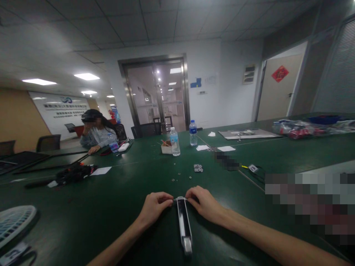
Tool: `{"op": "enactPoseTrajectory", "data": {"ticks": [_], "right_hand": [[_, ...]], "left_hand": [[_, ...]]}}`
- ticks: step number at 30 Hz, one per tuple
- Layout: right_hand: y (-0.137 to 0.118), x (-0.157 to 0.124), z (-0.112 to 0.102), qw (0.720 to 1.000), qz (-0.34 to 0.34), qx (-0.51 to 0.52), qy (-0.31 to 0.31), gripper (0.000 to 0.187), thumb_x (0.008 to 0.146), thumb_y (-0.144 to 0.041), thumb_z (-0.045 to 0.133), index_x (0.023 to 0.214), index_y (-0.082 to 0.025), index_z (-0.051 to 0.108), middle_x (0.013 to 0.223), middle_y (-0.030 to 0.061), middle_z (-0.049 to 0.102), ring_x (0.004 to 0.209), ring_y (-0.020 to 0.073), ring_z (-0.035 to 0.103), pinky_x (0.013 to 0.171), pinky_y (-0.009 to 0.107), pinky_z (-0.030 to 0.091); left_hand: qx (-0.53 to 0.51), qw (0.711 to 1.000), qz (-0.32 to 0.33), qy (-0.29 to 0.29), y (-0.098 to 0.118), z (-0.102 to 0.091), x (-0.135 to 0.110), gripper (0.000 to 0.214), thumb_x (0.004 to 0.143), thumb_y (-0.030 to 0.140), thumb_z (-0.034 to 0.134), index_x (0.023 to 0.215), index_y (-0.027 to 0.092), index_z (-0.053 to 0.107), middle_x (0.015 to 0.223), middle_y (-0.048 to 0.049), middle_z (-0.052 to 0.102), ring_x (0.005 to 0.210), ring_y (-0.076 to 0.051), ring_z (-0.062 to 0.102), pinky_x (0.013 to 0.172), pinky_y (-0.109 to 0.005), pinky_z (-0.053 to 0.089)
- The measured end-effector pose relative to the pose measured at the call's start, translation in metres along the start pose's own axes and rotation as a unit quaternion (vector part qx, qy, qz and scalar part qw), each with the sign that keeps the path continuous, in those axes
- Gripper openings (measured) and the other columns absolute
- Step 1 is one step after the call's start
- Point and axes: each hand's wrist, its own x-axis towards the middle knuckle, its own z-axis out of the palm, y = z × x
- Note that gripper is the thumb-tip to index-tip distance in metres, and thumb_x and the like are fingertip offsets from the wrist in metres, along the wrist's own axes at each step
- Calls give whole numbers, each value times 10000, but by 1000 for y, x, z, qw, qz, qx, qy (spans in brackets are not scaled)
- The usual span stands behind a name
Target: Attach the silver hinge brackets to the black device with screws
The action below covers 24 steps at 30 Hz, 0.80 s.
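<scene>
A long metal bar (185,231) lies on the green table (91,207) at lower centre, its far end between the two hands. The left hand (153,207) has thumb and forefinger nearly together at the bar's left side; the right hand (206,203) has bent fingers at the right side. Whether either truly pinches a small part, I cannot tell. A one-sided push could twist the bar, and a slip could drop a tiny part. A stray knock could scatter the loose small rings (173,180) near the metal plate (198,168).

The wall sign (65,107) at left has lines of Chinese characters, too blurred to read surely; the bottle labels (174,137) and the door's red diamond (280,74) are unreadable too.
</scene>
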Motion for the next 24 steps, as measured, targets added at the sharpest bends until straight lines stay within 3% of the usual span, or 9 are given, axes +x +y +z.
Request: {"op": "enactPoseTrajectory", "data": {"ticks": [11,24], "right_hand": [[-6,0,-4,1000,6,4,-1,138,883,-196,495,903,-177,630,886,34,629,842,159,551,753,281,435],[1,-1,-1,1000,-5,13,-8,144,900,-218,479,914,-182,618,921,34,623,858,156,544,752,282,443]], "left_hand": [[54,998,22,-6,2,1,-4,268,813,310,559,970,146,702,867,-29,706,721,-164,636,664,-251,501],[12,999,18,-30,3,-3,-3,241,790,313,575,939,169,697,939,-29,693,832,-181,630,752,-281,495]]}}
